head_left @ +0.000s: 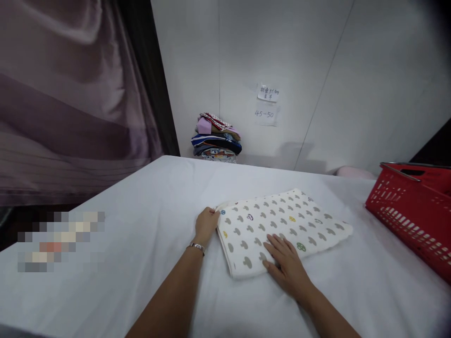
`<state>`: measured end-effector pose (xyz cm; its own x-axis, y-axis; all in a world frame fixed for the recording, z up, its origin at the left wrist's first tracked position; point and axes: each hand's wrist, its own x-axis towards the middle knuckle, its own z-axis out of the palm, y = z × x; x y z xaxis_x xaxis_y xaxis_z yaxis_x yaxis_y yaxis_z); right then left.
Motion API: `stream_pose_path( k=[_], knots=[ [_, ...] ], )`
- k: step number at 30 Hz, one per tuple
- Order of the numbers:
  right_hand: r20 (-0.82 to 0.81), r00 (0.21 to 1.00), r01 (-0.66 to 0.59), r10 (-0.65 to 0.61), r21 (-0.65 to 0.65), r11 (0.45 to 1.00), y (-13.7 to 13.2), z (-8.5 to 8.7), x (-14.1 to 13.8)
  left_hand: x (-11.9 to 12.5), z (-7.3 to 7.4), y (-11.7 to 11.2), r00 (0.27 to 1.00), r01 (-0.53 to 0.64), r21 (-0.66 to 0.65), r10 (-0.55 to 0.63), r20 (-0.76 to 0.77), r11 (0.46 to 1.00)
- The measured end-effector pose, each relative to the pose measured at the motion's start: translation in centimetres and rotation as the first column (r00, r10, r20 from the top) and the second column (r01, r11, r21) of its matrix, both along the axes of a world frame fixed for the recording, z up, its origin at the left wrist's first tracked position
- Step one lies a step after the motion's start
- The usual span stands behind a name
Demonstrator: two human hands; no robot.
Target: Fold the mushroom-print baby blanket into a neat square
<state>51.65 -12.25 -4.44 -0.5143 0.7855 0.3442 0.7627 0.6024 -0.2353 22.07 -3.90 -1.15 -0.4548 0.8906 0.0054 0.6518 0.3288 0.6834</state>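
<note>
A white cloth (271,220) printed with grey mushrooms and a few coloured ones lies folded on the white-covered table (169,291). My left hand (206,225), with a bracelet at its wrist, pinches the cloth's far left corner between thumb and fingers. Palm down, my right hand (284,265) rests on the near edge of the cloth, its fingers stretched out flat. The layers show along the cloth's left edge. Its right end tapers to a corner that points toward the basket.
On the right side stands a red plastic basket (412,211). A stack of folded fabrics (216,138) sits against the back wall, near paper labels (267,115). A mauve curtain (70,103) hangs at the left. A blurred-out patch (58,241) covers something on the table's left side.
</note>
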Motion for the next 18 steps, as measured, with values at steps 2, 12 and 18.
stream_pose_path(
  k=[2,12,18],
  knots=[
    [0.002,1.000,0.001,-0.001,0.003,1.000,0.0,0.0,0.0,0.0,0.1,0.1,0.999,0.003,-0.012,-0.003,-0.038,1.000],
    [0.000,0.985,-0.174,0.174,-0.012,0.985,-2.1,1.2,-1.8,-0.3,0.3,0.6,0.999,0.013,-0.072,-0.011,0.033,0.997],
    [-0.011,0.977,-0.211,0.211,-0.074,0.975,-2.6,2.1,-2.5,0.0,0.8,0.4,0.997,0.062,-0.111,-0.067,-0.039,0.992]
  ],
)
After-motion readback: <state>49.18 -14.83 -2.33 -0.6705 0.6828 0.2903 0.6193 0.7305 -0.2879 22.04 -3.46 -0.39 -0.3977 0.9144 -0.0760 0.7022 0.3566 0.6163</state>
